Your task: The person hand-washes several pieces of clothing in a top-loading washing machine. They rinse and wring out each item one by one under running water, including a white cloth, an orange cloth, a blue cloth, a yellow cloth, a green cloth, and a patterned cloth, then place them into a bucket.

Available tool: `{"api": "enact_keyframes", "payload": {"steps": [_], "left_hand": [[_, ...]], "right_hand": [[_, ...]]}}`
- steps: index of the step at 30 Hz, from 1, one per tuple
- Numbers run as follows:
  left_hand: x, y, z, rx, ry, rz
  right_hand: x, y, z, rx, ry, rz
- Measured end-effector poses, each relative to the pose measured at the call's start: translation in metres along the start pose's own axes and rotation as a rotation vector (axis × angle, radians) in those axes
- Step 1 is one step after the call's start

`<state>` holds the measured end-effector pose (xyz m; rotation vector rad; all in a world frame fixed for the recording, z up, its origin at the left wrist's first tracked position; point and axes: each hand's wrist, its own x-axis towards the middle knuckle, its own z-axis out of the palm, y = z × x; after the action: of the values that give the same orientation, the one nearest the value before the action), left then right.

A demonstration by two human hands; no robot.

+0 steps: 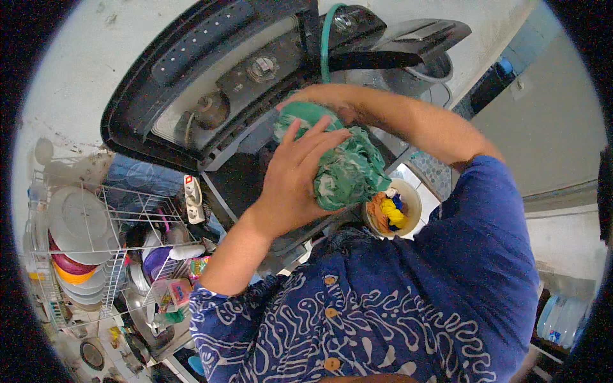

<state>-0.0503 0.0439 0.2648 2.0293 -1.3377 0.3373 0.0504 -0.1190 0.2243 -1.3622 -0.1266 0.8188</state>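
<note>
A bunched green patterned cloth (352, 167) is held up between my two hands, over the open tub of a black top-loading washing machine (239, 167). My left hand (299, 172) lies on its near left side with the fingers spread over it. My right hand (318, 98) is at the far end of the bundle, its fingers partly hidden behind the cloth. The machine's raised lid (143, 86) has a clear window. Below the cloth at the right, a pale round bucket (415, 201) holds yellow, orange and dark blue cloths.
At the left stands a white wire dish rack (115, 249) with plates and bowls. A white power strip (193, 198) lies beside the machine. A green hose (325, 43) runs down behind it. A grey bin (440, 67) is at the back right, and a large clear water bottle (560, 321) at the lower right.
</note>
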Motion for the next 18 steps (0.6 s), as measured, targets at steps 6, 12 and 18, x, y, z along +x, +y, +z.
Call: {"api": "enact_keyframes", "payload": {"steps": [6,12,18], "left_hand": [[0.010,-0.016,0.004,-0.074,-0.098,0.072],[0.014,-0.033,0.019,-0.032,-0.214,0.111],[0.000,-0.060,0.041,-0.066,-0.367,0.052]], "right_hand": [[0.023,-0.003,-0.019,-1.075,-0.253,-0.599],[0.037,-0.006,-0.001,-0.946,-0.019,-0.254],[0.061,0.018,0.010,-0.969,0.087,-0.110]]}}
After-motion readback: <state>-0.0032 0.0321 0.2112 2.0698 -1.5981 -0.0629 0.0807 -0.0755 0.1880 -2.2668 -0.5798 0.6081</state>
